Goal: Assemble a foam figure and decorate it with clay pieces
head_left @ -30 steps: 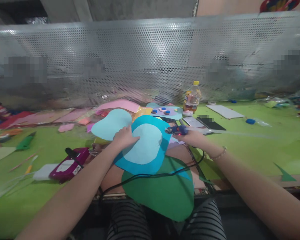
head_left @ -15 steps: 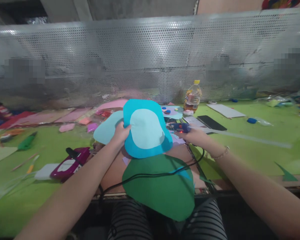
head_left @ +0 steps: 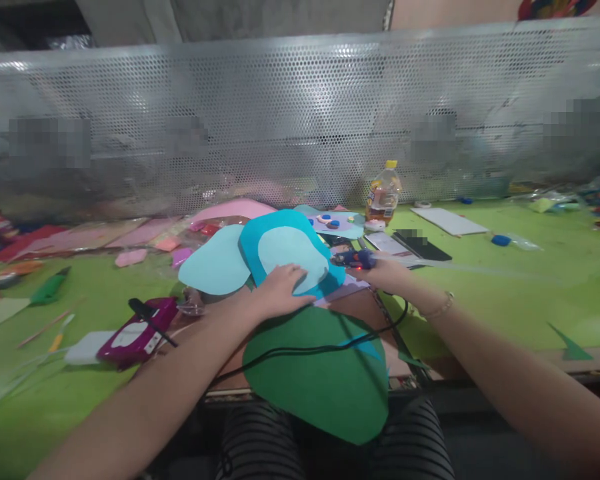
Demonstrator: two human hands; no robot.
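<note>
My left hand [head_left: 285,291] lies flat on a light blue foam piece [head_left: 285,252], its fingers stretched out. Beneath that piece is a larger bright blue foam sheet [head_left: 250,243] with rounded corners, resting on the table. My right hand [head_left: 383,270] is wrapped round a dark blue glue gun [head_left: 353,259] with a small red light. The gun's nozzle points left, close to the right edge of the blue sheet. A long clear glue stick [head_left: 460,267] trails from its rear. Nearer me, a dark green foam piece [head_left: 315,387] overhangs the table edge, with a black cord across it.
Left stands a magenta power strip [head_left: 140,333] with plugs in it. Another light blue piece [head_left: 215,267] lies beside the stack. Behind are a bottle with a yellow cap [head_left: 383,193], a dark phone [head_left: 420,248] and a white board [head_left: 450,221]. A perforated metal screen [head_left: 280,120] closes the back.
My left hand has let go of the blue sheet's left edge and moved right onto the light blue piece. The sheet, held up before, now lies lower and flatter. My right hand keeps the glue gun.
</note>
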